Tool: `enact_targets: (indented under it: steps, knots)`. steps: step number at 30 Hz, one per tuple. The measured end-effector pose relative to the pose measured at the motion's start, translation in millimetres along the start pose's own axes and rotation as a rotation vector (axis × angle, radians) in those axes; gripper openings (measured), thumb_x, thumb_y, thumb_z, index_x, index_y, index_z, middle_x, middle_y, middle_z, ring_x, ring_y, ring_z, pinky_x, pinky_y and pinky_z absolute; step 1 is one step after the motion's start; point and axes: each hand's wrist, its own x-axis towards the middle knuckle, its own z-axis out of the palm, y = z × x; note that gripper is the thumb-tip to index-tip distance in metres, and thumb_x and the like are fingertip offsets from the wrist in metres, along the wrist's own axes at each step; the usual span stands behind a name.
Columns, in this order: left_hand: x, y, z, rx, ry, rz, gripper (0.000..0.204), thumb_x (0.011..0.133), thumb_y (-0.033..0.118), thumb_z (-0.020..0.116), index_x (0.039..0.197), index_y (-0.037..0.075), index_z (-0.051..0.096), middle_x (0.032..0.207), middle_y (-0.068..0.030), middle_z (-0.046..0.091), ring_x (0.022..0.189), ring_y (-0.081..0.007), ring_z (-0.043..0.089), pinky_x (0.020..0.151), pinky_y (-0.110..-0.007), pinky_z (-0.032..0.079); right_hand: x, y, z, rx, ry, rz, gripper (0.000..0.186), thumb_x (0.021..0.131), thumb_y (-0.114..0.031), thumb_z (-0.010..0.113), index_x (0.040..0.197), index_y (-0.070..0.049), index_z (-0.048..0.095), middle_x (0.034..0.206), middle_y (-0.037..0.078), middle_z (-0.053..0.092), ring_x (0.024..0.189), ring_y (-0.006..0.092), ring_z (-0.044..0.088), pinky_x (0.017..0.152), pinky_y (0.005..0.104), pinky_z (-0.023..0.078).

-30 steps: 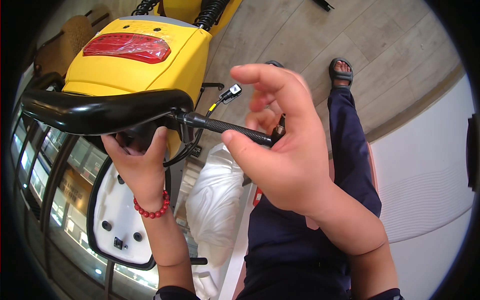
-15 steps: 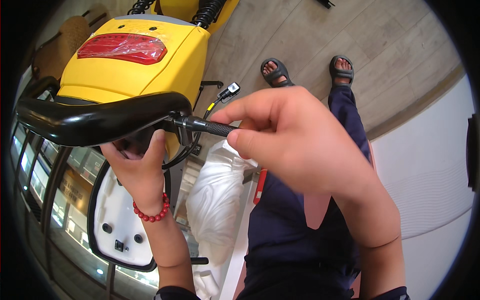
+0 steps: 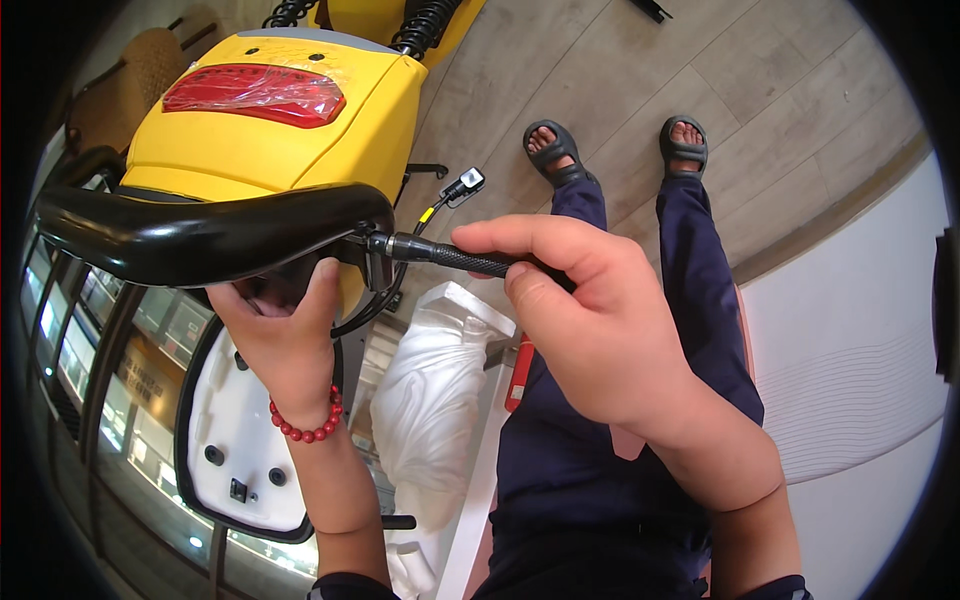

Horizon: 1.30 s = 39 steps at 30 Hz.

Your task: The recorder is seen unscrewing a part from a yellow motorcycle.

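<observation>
A curved black grab rail (image 3: 200, 238) runs across the rear of a yellow vehicle body (image 3: 270, 160) with a red, film-covered tail light (image 3: 255, 97). My left hand (image 3: 285, 345), a red bead bracelet on its wrist, cups the rail's underside. Its thumb points up against it, while the fingers are partly hidden in shadow beneath. My right hand (image 3: 600, 330) pinches the knurled handle of a black ratchet wrench (image 3: 450, 257) between thumb and index finger. The wrench's head meets the rail's right end; the fastener there is hidden.
Below the rail, a white-lined seat (image 3: 255, 450) shows its underside. White foam wrapping (image 3: 425, 400) lies right of it. A cable with a connector (image 3: 464, 186) hangs behind the wrench. Wood-look floor (image 3: 570, 70) and my sandalled feet are beyond; a white panel (image 3: 850, 330) stands right.
My right hand has shifted right and slightly down, its fingers now farther along the handle. The wrench stays at the rail's end. My left hand keeps its place under the rail.
</observation>
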Motion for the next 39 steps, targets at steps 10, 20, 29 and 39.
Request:
enact_targets:
  steps: [10, 20, 29, 39]
  knots:
    - [2.0, 2.3, 1.0, 0.018, -0.007, 0.001, 0.079, 0.070, -0.006, 0.069, 0.136, 0.000, 0.026, 0.123, -0.0148, 0.046, 0.111, -0.0210, 0.050, 0.096, -0.034, 0.043, 1.7, 25.7, 16.0, -0.527, 0.341, -0.905, 0.021, 0.077, 0.009, 0.053, 0.093, -0.001, 0.065, 0.087, 0.012, 0.061, 0.076, 0.0197, 0.059, 0.069, 0.0291, 0.046]
    - [-0.8, 3.6, 3.2, 0.007, -0.001, 0.022, 0.072, 0.075, -0.007, 0.066, 0.136, -0.001, 0.027, 0.121, -0.0154, 0.049, 0.108, -0.0206, 0.053, 0.092, -0.029, 0.045, -8.2, 17.1, 26.1, 0.975, 0.157, 0.078, 0.039, 0.087, 0.000, 0.051, 0.124, 0.003, 0.041, 0.109, 0.010, 0.048, 0.092, 0.0140, 0.056, 0.083, 0.0263, 0.049]
    - [-1.3, 4.1, 3.6, 0.002, -0.017, 0.057, 0.073, 0.076, -0.007, 0.065, 0.137, -0.001, 0.025, 0.123, -0.0140, 0.048, 0.109, -0.0196, 0.052, 0.092, -0.029, 0.044, 7.5, 14.9, -13.5, 0.611, -0.352, 0.454, 0.026, 0.088, -0.003, 0.051, 0.113, 0.003, 0.053, 0.078, 0.010, 0.063, 0.071, 0.0157, 0.063, 0.062, 0.0263, 0.050]
    - [-0.8, 4.9, 3.0, 0.012, -0.004, 0.027, 0.073, 0.076, -0.007, 0.065, 0.137, -0.001, 0.025, 0.123, -0.0143, 0.048, 0.109, -0.0202, 0.052, 0.093, -0.030, 0.044, -7.4, 12.5, 6.9, -0.649, 0.227, -0.549, 0.025, 0.085, -0.014, 0.059, 0.107, -0.002, 0.056, 0.085, 0.011, 0.050, 0.062, 0.0307, 0.056, 0.059, 0.0383, 0.048]
